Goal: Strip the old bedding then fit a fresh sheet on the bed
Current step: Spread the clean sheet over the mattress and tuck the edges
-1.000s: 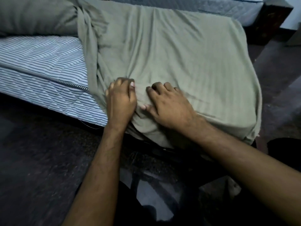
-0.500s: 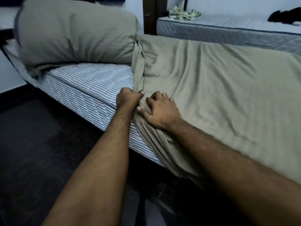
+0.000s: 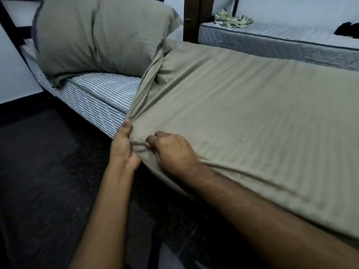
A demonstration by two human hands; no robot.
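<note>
Two hands sit on the near edge of the sheet (image 3: pixel 242 117), as they did half a second ago, but we see them lower and nearer to us now, and more of the bed has come into view. The bunched fold running from our hands up toward the pillow (image 3: pixel 101 35) looks tauter than before, and the bare striped strip of mattress (image 3: pixel 108 94) beyond the left hand is narrower than it was a second ago.

Our left hand (image 3: pixel 124 146) stands on edge with the thumb uppermost, fingers curled round a gather of sheet at the mattress side; the forearm runs straight back toward us. Our right hand (image 3: pixel 172 150), just beside it and nearly touching, has its knuckles up and fingers curled under, pinching a ridge of the same cloth; its forearm lies across the draped edge of the sheet.

The sheet spreads away from the right hand over most of the mattress and hangs over the near side beneath that wrist. The pillow rests on the bare mattress well beyond the left hand. Past the sheet, far from both hands, stand a wooden post (image 3: pixel 196 18) and a second bed (image 3: pixel 281 43) with a crumpled cloth (image 3: pixel 233 20) on it. Below the left arm is dark floor (image 3: pixel 42 171).
</note>
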